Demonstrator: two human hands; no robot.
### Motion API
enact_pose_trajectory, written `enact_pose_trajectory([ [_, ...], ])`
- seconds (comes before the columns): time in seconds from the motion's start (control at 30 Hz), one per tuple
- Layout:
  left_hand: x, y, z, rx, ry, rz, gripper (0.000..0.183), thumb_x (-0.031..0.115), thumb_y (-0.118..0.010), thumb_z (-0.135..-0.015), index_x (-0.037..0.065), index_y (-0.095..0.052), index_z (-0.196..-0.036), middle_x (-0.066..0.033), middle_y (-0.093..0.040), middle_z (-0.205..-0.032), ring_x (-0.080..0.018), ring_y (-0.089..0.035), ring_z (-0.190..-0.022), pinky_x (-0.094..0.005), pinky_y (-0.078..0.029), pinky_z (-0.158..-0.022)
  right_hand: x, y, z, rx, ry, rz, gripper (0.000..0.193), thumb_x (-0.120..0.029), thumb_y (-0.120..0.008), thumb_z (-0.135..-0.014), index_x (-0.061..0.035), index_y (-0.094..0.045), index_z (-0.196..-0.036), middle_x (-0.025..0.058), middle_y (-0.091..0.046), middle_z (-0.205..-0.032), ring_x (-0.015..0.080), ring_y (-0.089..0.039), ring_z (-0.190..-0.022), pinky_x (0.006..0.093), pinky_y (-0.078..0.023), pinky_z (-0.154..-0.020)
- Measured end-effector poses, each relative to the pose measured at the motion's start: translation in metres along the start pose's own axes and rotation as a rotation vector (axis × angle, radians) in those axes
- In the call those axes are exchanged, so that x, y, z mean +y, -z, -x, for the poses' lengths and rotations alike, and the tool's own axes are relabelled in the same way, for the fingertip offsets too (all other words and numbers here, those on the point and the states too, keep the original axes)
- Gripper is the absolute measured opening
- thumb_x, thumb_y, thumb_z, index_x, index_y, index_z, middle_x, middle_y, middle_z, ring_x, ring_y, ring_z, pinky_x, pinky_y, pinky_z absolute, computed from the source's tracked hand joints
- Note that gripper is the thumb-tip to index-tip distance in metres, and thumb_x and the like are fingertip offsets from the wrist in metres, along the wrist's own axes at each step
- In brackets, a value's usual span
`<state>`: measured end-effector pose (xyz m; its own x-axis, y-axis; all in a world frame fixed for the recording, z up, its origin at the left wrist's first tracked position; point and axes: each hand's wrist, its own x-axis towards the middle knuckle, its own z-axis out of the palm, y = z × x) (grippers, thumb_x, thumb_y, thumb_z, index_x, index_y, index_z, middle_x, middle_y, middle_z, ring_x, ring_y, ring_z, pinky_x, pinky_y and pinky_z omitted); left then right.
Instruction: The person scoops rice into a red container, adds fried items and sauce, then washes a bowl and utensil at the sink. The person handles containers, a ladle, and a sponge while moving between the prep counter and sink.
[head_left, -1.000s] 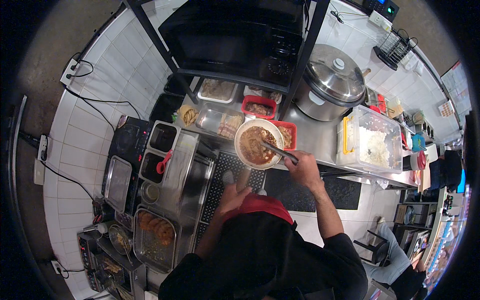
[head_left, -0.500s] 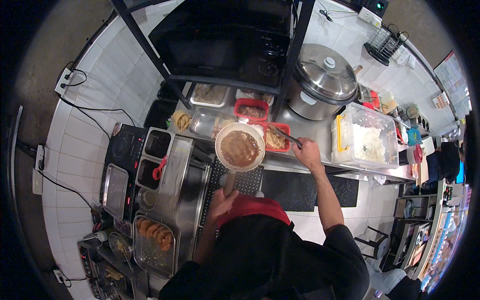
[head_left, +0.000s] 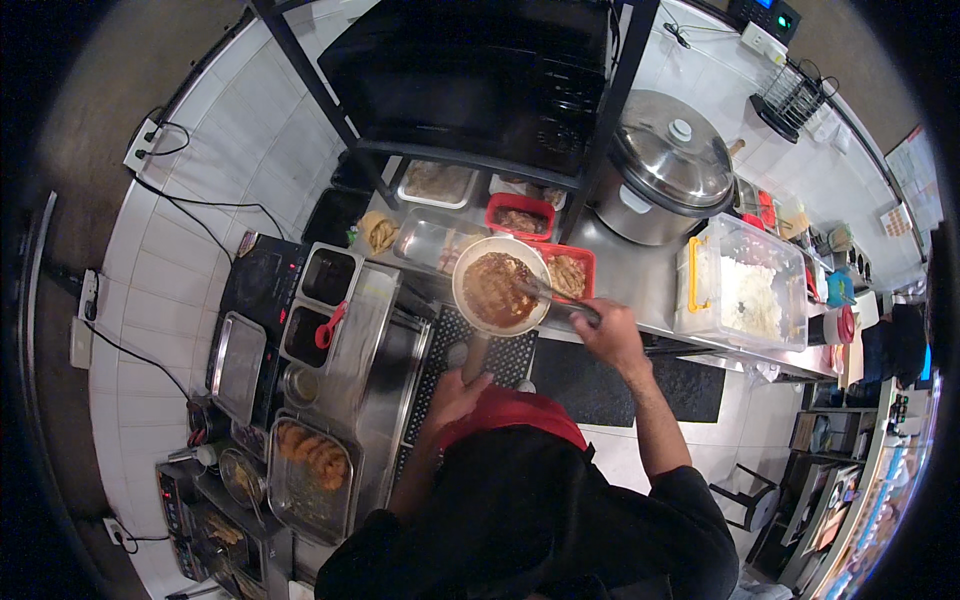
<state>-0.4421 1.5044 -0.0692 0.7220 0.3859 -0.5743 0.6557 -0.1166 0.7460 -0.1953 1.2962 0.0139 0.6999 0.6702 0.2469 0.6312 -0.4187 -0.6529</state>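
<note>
My left hand (head_left: 456, 396) is closed around the handle of a light-coloured frying pan (head_left: 462, 313), held level in front of me. Brown sauce with pale pieces (head_left: 492, 287) covers its bottom. In my right hand (head_left: 610, 335) is a pair of dark tongs (head_left: 560, 299), their tips down in the sauce at the pan's right side. Just behind the pan stands a red container (head_left: 588, 262) of pale, sliced meat, partly hidden by the pan. Another red container (head_left: 520, 234), with darker meat, is farther back.
Left are a steel tray of fried pieces (head_left: 312, 455), sauce wells with a red scoop (head_left: 330, 327) and induction hobs (head_left: 262, 290). A black shelf rack (head_left: 375, 150) rises ahead. Right stand a large rice cooker (head_left: 672, 165) and a clear bin of rice (head_left: 700, 320).
My right hand has brought the tongs from the red meat container down and left into the pan. The view has shifted slightly; my left hand still grips the pan.
</note>
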Motion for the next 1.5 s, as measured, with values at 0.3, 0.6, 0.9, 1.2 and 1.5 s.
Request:
enact_pose_trajectory([
  [0.3,0.031,-0.008,0.000,-0.023,-0.089,0.078,0.035,0.034,-0.073,-0.096,0.005,-0.056,-0.086,-0.0016,-0.056,-0.058,-0.0136,-0.053,-0.041,-0.0334,-0.043,-0.037,-0.027,-0.025,0.001,-0.171,-0.027,0.062,0.018,-0.019,-0.068,-0.088,-0.0018,-0.069,-0.090,0.0221,-0.069,-0.083,0.0418,-0.070,-0.078,0.0508,-0.056,-0.072],
  [0.6,0.032,-0.007,-0.001,-0.053,-0.026,0.175,0.032,0.031,-0.070,-0.097,0.002,-0.061,-0.090,-0.0038,-0.057,-0.059,-0.0138,-0.055,-0.044,-0.0335,-0.045,-0.040,-0.012,0.024,-0.027,0.003,-0.066,-0.009,0.025,-0.018,-0.072,-0.087,0.0025,-0.073,-0.101,0.0235,-0.071,-0.086,0.0376,-0.070,-0.076,0.0439,-0.055,-0.070],
  [0.9,0.004,0.003,0.001,0.004,0.010,0.127,0.033,0.029,-0.073,-0.094,0.000,-0.062,-0.084,-0.0044,-0.057,-0.057,-0.0157,-0.056,-0.045,-0.0339,-0.043,-0.041,0.033,0.023,-0.029,0.085,-0.138,0.124,0.026,-0.021,-0.071,-0.087,0.0039,-0.073,-0.093,0.0248,-0.070,-0.085,0.0412,-0.069,-0.076,0.0469,-0.055,-0.070],
  [1.2,-0.013,0.007,0.010,0.067,-0.016,0.197,0.033,0.030,-0.072,-0.095,0.002,-0.059,-0.086,-0.0033,-0.057,-0.058,-0.0126,-0.054,-0.043,-0.0319,-0.044,-0.037,0.092,-0.042,0.005,-0.099,-0.114,0.283,0.028,-0.024,-0.067,-0.089,0.0014,-0.070,-0.100,0.0243,-0.070,-0.092,0.0430,-0.069,-0.083,0.0512,-0.057,-0.076],
  [1.5,-0.001,0.010,0.015,0.060,-0.016,0.146,0.033,0.031,-0.071,-0.097,0.003,-0.057,-0.087,-0.0015,-0.055,-0.058,-0.0112,-0.053,-0.044,-0.0310,-0.043,-0.038,0.092,-0.046,0.011,-0.161,-0.108,0.380,0.029,-0.026,-0.066,-0.089,0.0019,-0.068,-0.099,0.0227,-0.070,-0.095,0.0418,-0.070,-0.084,0.0505,-0.059,-0.076],
])
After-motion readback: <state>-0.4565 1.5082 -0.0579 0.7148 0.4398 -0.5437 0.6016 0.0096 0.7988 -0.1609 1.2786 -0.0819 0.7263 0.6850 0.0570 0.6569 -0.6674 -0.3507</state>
